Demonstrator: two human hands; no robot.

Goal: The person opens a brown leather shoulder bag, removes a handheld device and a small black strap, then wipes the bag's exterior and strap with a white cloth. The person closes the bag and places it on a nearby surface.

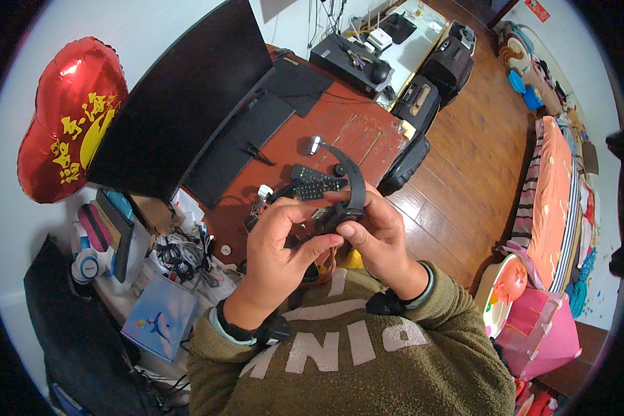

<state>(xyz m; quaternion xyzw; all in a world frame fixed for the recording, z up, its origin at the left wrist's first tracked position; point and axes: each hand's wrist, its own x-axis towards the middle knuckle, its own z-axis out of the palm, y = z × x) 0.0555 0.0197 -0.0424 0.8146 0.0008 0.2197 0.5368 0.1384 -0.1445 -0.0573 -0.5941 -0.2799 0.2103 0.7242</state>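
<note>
Both hands meet over the front of a red-brown table point(343, 122). Between them is a wristwatch with a dark case point(338, 217) and a dark strap point(358, 182), one half of which arches up and away. My right hand point(382, 229) grips the case, its thumb pressed on the near edge. My left hand point(278, 255) pinches the other side, thumb tip close to the right thumb; its fingertips are partly hidden. Just beyond the watch lie black remote controls point(314, 186). A small silvery object point(315, 144) stands farther back, near the strap's upper end.
A large black monitor point(187, 99) stands at the table's left. Bundled cables point(182, 255) and a blue picture box point(160, 317) lie left of me. A black box point(348, 62) is at the back. Black suitcases point(418, 104) line the table's right side, beside the wooden floor point(463, 171).
</note>
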